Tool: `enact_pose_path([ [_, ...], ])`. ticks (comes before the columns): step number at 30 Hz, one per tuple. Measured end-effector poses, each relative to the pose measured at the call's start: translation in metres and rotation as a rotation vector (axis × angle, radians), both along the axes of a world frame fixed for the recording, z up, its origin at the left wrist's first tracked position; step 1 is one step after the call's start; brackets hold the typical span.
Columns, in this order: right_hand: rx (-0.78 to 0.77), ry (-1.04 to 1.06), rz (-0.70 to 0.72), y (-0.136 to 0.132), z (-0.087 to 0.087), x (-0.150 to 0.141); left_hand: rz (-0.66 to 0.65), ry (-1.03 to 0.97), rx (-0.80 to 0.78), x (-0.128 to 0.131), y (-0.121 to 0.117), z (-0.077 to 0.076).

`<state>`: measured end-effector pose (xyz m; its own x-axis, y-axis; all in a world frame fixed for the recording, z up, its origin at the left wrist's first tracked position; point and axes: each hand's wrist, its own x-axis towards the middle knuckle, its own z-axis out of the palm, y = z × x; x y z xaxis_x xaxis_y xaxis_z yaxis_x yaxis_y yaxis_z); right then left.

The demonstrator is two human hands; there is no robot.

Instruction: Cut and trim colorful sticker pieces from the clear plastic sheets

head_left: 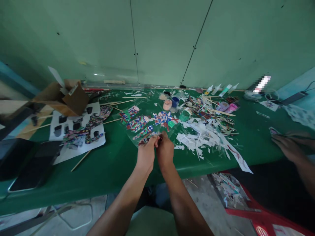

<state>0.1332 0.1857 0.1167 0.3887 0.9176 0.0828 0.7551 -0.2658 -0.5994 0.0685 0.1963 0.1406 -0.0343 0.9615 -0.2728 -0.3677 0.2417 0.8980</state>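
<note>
My left hand (pixel 146 153) and my right hand (pixel 164 150) meet at the front of the green table (pixel 115 164), fingers pinched together on the near edge of a clear plastic sheet (pixel 145 129). Small colourful cut-out figures (pixel 137 124) lie on that sheet just beyond my fingertips. What exactly sits between the fingertips is too small to make out beyond the sheet's edge.
White paper scraps (pixel 199 136) and small paint pots (pixel 167 104) lie to the right, with glue tubes (pixel 222 90) further back. A printed sheet (pixel 78 131) and a cardboard box (pixel 65 98) sit left. Another person's hand (pixel 287 146) rests at the right edge. A red bin (pixel 248 209) stands below.
</note>
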Motion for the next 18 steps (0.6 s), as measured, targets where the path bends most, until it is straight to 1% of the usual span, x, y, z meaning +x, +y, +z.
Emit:
enact_pose_path([
  [3,-0.005,-0.006,0.002,0.001,0.001,-0.001,-0.024,-0.099,-0.034,0.000,0.001,0.006],
  [5,-0.008,-0.006,0.010,0.001,0.002,0.000,-0.026,-0.114,-0.053,0.000,0.001,0.008],
  [8,-0.018,-0.005,0.008,0.000,0.002,0.000,-0.020,-0.016,-0.047,0.000,-0.002,0.004],
  [12,-0.025,0.016,-0.005,-0.003,0.006,0.003,-0.028,0.175,0.073,-0.001,-0.006,-0.001],
  [15,-0.004,0.064,-0.021,-0.005,0.009,0.006,-0.109,0.245,0.151,-0.003,-0.007,0.002],
  [18,0.033,0.109,-0.012,-0.005,0.008,0.011,-0.175,0.252,0.142,-0.005,-0.008,0.008],
])
